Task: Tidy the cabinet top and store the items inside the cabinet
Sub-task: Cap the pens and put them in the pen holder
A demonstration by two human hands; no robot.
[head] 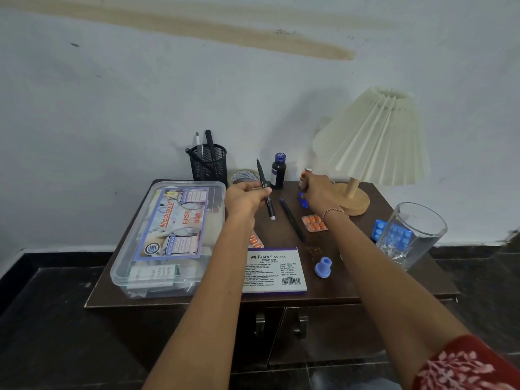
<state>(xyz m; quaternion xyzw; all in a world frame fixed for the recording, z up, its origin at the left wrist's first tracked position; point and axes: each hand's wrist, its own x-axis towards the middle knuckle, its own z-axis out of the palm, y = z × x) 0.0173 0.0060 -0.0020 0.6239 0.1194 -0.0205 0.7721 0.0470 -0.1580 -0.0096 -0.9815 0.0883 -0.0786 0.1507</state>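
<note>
My left hand (pixel 246 197) grips a black marker pen (pixel 265 190), held tilted above the dark wooden cabinet top (pixel 351 280). My right hand (pixel 318 190) reaches to the back, fingers around a small bottle with a metal cap (pixel 306 173); a blue object (pixel 303 199) lies just under it. On the top lie a blue-tipped pen (pixel 292 219), orange pill strips (pixel 314 223), a blue pill strip (pixel 392 235), a stamp pad box (pixel 274 270) and a small blue stopper (pixel 323 267). A mesh pen holder (pixel 209 166) stands at the back.
A clear plastic first aid box (pixel 168 237) fills the left side. A dark ink bottle (pixel 278 171) and tape rolls (pixel 242 175) stand at the back. A pleated lamp (pixel 374 142) stands back right, a drinking glass (pixel 413 235) at the right edge. Cabinet doors (pixel 323 333) below are closed.
</note>
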